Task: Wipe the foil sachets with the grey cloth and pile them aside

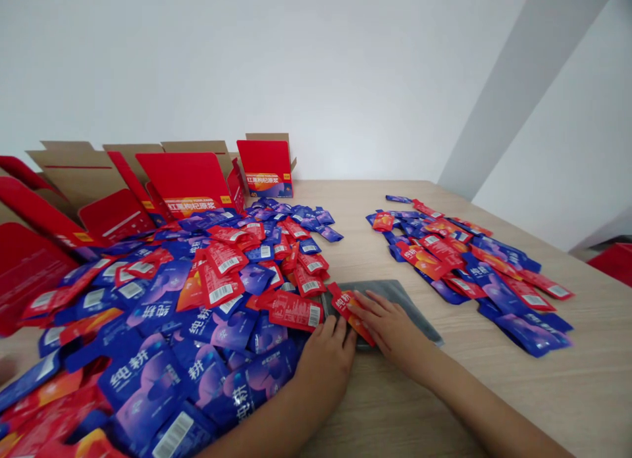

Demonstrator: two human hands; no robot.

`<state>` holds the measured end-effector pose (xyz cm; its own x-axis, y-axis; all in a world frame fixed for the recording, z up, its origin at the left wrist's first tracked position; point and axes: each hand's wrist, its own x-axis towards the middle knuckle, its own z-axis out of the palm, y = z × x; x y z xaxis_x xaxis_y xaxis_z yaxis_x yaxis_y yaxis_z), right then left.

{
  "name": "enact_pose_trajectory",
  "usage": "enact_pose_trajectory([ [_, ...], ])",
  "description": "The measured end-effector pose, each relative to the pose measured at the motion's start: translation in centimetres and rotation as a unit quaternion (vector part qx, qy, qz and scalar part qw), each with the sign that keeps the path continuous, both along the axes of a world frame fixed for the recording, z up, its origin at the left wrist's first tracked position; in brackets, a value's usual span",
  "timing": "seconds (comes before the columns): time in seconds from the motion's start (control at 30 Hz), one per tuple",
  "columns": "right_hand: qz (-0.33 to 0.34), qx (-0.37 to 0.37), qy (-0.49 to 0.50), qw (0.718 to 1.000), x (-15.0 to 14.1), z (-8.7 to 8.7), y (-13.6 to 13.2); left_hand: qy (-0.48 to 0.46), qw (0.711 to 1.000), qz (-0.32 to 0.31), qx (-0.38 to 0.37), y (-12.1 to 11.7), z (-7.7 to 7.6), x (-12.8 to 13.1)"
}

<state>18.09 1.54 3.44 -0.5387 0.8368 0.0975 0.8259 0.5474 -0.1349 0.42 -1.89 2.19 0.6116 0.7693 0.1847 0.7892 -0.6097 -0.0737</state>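
A red and orange pouch (pixel 342 301) with white lettering lies aslant on a dark grey flat pad (pixel 407 303). My right hand (pixel 390 326) rests over it from the right, fingers stretched out and lying on its surface. At the pad's near left edge is my left hand (pixel 330 353), its fingers bent and side by side with the tips down beside the pouch. Its thumb is hidden, and I see nothing held in it. Just beyond those fingertips lies another red pouch (pixel 295 310) with a barcode, at the edge of a large heap of blue pouches (pixel 148 379) and red ones.
Open red cartons (pixel 180 178) with brown inner flaps stand along the left and back of the wooden table (pixel 474 399). One more red carton (pixel 266 162) is farther back. A second, looser spread of red and blue pouches (pixel 444 247) lies on the right.
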Motion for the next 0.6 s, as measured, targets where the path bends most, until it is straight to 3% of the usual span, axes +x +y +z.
enact_pose_trajectory([
  [0.1,-0.013,0.006,-0.036,0.999,0.2,-0.3,0.4,0.012,1.000,-0.008,0.011,-0.2,-0.3,0.0],
  [0.33,-0.120,0.096,-0.103,0.983,2.1,-0.7,1.5,0.009,1.000,-0.009,0.013,-0.3,-0.4,-0.2],
  [0.5,-0.152,0.113,-0.020,0.982,2.0,1.2,0.8,0.004,1.000,-0.018,0.004,-0.4,-0.4,-0.3],
  [0.6,-0.094,0.122,0.063,0.986,0.8,2.2,-0.1,0.001,1.000,-0.019,0.011,-0.8,-0.3,-0.3],
])
